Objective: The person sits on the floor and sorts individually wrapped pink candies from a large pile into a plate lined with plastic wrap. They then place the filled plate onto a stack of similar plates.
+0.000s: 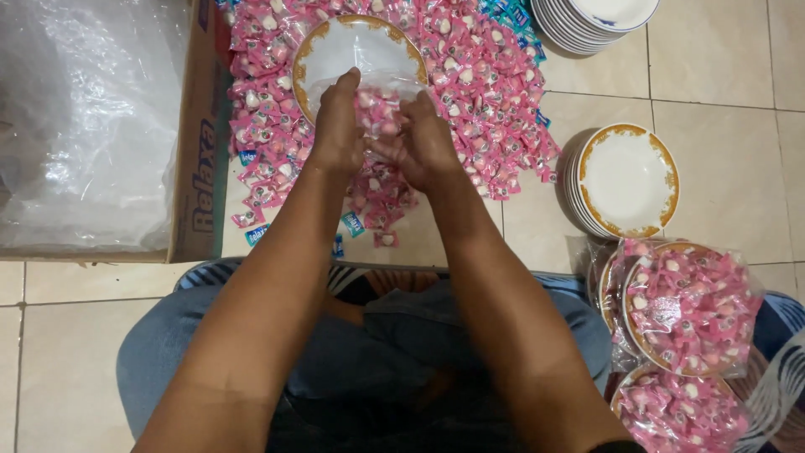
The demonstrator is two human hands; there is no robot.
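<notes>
A plate (356, 46) lies on sweets (486, 92), box (201, 126) at left.

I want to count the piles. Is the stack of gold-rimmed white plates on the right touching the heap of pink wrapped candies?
Apart. The head view shows bare tile between the stack of gold-rimmed white plates and the heap of pink wrapped candies.

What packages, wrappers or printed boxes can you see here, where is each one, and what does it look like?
Cardboard box: left, brown, printed side, lined with clear plastic sheet.
Pink sweet wrappers: small, heaped on the floor around the gold-rimmed plate.
Blue wrappers: few, at the heap's edges.
Clear bag of pink sweets: between left hand and right hand.
Wrapped plates of sweets: lower right.
</notes>
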